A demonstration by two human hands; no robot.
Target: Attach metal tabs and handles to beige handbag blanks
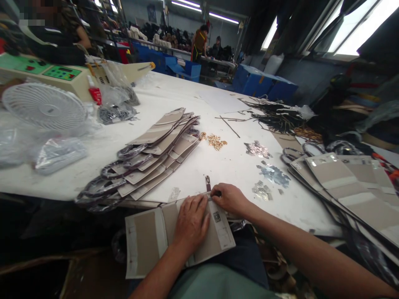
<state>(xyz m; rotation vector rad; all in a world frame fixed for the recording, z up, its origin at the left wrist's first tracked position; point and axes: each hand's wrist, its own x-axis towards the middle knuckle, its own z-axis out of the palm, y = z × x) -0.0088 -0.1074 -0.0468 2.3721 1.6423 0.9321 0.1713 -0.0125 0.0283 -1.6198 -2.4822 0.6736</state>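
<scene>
A beige bag panel (145,241) with pale strips lies across my lap and the front edge of the table. My left hand (190,222) rests flat on it, fingers stretched out. At the panel's far edge, my right hand (229,200) is closed in a pinch; what lies between its fingertips is hidden. A short dark strap (208,183) with a small metal piece sticks out past that edge, just left of the right fingertips. On the panel's right part sits a small metal plate (217,216).
Left stands a stack of beige bag pieces (165,145) with wrapped handles; more panels (343,178) lie right. Between them are gold-coloured fittings (215,141) and silvery metal pieces (274,175). Dark strips (274,116), a white fan (43,106) and a green-panelled machine (62,74) lie farther off.
</scene>
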